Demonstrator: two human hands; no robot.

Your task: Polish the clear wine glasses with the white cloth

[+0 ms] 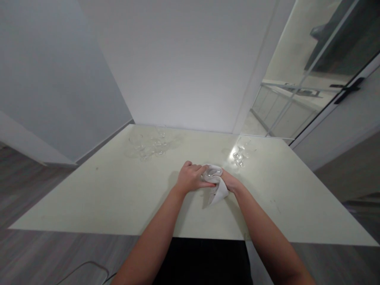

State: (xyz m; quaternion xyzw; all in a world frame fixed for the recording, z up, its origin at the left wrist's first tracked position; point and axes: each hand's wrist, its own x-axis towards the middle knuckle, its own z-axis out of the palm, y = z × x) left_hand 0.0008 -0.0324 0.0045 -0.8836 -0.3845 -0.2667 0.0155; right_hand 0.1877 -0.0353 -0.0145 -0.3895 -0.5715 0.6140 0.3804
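Over the middle of the pale table, my left hand is closed around a clear glass. A white cloth is wrapped round the glass and hangs below it. My right hand grips the cloth against the glass from the right, fingers mostly hidden under the fabric. Both hands sit close together just above the tabletop.
Several clear glasses stand grouped at the table's far left. One or two more glasses sit at the far right of centre. White walls meet behind the table; a glass door is at right. A cable lies on the wood floor.
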